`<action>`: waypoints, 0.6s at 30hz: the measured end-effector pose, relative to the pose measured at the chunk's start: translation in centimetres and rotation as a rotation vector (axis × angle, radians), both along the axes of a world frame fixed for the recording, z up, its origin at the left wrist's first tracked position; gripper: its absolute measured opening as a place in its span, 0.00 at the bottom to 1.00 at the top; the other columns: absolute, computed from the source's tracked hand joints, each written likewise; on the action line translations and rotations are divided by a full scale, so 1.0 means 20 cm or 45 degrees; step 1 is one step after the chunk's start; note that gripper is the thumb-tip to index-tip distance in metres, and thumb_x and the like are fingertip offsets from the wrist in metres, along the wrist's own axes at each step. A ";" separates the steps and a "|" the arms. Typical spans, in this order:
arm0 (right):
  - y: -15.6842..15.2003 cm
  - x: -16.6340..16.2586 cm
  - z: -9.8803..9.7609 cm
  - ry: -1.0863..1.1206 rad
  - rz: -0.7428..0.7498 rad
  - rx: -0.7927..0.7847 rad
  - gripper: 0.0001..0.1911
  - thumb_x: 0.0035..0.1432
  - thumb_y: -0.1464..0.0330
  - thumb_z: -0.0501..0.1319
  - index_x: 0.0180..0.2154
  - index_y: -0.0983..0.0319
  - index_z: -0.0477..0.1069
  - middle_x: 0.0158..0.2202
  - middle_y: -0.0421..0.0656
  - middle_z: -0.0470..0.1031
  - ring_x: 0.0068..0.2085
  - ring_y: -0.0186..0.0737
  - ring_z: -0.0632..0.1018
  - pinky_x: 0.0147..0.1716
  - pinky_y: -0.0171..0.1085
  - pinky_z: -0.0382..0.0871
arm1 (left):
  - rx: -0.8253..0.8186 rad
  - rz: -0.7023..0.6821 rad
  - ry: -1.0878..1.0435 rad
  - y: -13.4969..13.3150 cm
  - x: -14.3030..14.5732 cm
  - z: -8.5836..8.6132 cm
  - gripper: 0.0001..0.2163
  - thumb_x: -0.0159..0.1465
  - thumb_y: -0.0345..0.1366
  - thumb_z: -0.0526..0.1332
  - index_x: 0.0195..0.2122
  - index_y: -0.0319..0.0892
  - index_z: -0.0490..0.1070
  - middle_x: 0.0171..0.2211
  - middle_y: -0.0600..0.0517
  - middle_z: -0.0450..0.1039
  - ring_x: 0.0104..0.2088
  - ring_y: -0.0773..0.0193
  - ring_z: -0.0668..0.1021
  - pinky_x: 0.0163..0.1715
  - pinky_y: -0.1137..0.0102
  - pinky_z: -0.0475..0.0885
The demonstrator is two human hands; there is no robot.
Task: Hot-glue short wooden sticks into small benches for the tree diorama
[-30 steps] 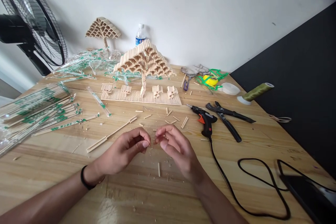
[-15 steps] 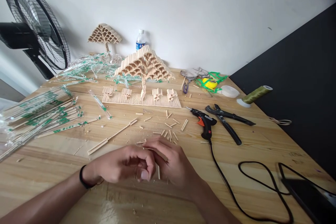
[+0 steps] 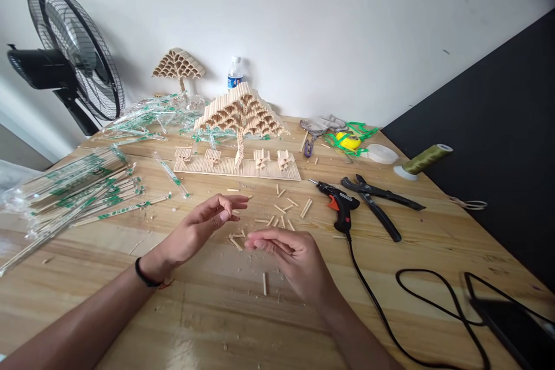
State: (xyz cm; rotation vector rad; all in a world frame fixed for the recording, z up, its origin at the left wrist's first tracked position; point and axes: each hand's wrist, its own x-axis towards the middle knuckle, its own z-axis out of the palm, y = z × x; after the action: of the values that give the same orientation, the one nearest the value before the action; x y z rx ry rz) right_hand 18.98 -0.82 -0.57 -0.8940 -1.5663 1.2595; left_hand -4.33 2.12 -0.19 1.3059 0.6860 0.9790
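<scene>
Left hand [image 3: 197, 231] and right hand [image 3: 300, 260] have drawn apart; whether either's fingers grip anything cannot be told; a short stick [image 3: 265, 284] lies on the tabletop [image 3: 203, 329] nearby.

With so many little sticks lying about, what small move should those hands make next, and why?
I'd suggest the right hand pick up the short stick just left of its fingertips: it lies loose on the table and looks among the nearest. I can't tell whether those fingers hold anything, though.
</scene>
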 end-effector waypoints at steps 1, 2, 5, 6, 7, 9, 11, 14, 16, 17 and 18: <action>0.00 0.00 0.01 0.041 -0.021 -0.039 0.08 0.68 0.62 0.68 0.42 0.56 0.85 0.36 0.43 0.88 0.39 0.43 0.88 0.42 0.39 0.83 | -0.013 -0.034 0.003 -0.01 0.00 0.01 0.07 0.76 0.40 0.60 0.43 0.44 0.72 0.67 0.43 0.71 0.68 0.48 0.70 0.64 0.53 0.65; 0.01 0.01 0.01 0.072 -0.035 -0.060 0.08 0.67 0.61 0.69 0.42 0.56 0.85 0.36 0.43 0.88 0.39 0.43 0.88 0.43 0.39 0.83 | -0.030 -0.069 0.017 -0.01 0.01 0.01 0.07 0.76 0.41 0.60 0.43 0.44 0.72 0.67 0.43 0.71 0.68 0.49 0.70 0.64 0.53 0.66; 0.02 0.01 0.02 0.119 -0.057 -0.058 0.09 0.67 0.60 0.68 0.42 0.56 0.85 0.38 0.43 0.88 0.41 0.42 0.88 0.45 0.39 0.83 | -0.069 -0.156 0.112 -0.03 0.02 0.01 0.09 0.75 0.42 0.61 0.43 0.42 0.73 0.57 0.42 0.78 0.57 0.53 0.79 0.58 0.58 0.71; 0.02 0.01 0.01 0.118 -0.068 -0.052 0.09 0.68 0.60 0.68 0.42 0.56 0.85 0.39 0.43 0.88 0.41 0.42 0.88 0.45 0.39 0.83 | -0.076 -0.169 0.134 -0.03 0.03 0.00 0.09 0.75 0.42 0.62 0.43 0.42 0.74 0.53 0.43 0.80 0.52 0.56 0.81 0.54 0.61 0.73; 0.02 0.01 0.01 0.113 -0.077 -0.049 0.09 0.68 0.60 0.67 0.43 0.56 0.84 0.39 0.43 0.88 0.42 0.42 0.87 0.46 0.39 0.83 | -0.086 -0.174 0.144 -0.04 0.04 0.00 0.09 0.74 0.42 0.63 0.43 0.41 0.75 0.48 0.44 0.82 0.48 0.58 0.81 0.52 0.63 0.74; 0.02 0.01 0.00 0.094 -0.095 -0.038 0.09 0.70 0.61 0.66 0.45 0.55 0.84 0.41 0.43 0.88 0.43 0.42 0.87 0.46 0.38 0.82 | -0.122 -0.170 0.116 -0.04 0.06 -0.02 0.09 0.72 0.42 0.66 0.43 0.40 0.76 0.43 0.46 0.83 0.44 0.61 0.82 0.49 0.65 0.75; 0.01 0.01 0.00 0.068 -0.104 -0.004 0.10 0.72 0.63 0.63 0.46 0.55 0.83 0.44 0.44 0.87 0.44 0.41 0.87 0.47 0.38 0.82 | -0.166 -0.147 0.056 -0.04 0.07 -0.04 0.09 0.70 0.41 0.69 0.43 0.39 0.78 0.41 0.47 0.84 0.42 0.62 0.83 0.48 0.67 0.76; 0.00 0.01 0.01 -0.006 -0.118 0.126 0.10 0.71 0.68 0.61 0.48 0.55 0.81 0.47 0.44 0.85 0.46 0.40 0.85 0.49 0.38 0.81 | -0.212 -0.088 -0.020 -0.04 0.09 -0.05 0.09 0.66 0.39 0.73 0.40 0.38 0.80 0.38 0.48 0.84 0.39 0.64 0.84 0.45 0.69 0.78; -0.01 0.00 0.01 -0.103 -0.114 0.270 0.12 0.69 0.72 0.63 0.50 0.55 0.80 0.48 0.44 0.83 0.47 0.40 0.84 0.50 0.40 0.80 | -0.243 -0.063 -0.050 -0.05 0.09 -0.06 0.10 0.64 0.38 0.75 0.38 0.38 0.79 0.36 0.49 0.83 0.37 0.65 0.84 0.43 0.70 0.78; -0.01 -0.01 0.01 -0.156 -0.107 0.342 0.14 0.67 0.74 0.64 0.51 0.55 0.79 0.49 0.44 0.82 0.48 0.41 0.83 0.50 0.40 0.79 | -0.267 -0.061 -0.064 -0.05 0.09 -0.06 0.10 0.63 0.38 0.75 0.39 0.38 0.79 0.35 0.50 0.83 0.35 0.65 0.84 0.41 0.70 0.79; -0.01 -0.01 0.01 -0.203 -0.100 0.406 0.16 0.66 0.75 0.65 0.52 0.55 0.79 0.49 0.44 0.82 0.48 0.41 0.83 0.51 0.41 0.79 | -0.293 -0.064 -0.077 -0.05 0.09 -0.06 0.11 0.63 0.37 0.76 0.39 0.38 0.78 0.35 0.50 0.83 0.34 0.65 0.84 0.40 0.70 0.79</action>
State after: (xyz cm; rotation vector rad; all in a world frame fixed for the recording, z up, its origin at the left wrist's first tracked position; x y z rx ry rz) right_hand 18.72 -0.94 -0.31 -0.8552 -1.7779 0.8680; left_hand -2.48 1.06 -1.40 1.0828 0.6944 0.8682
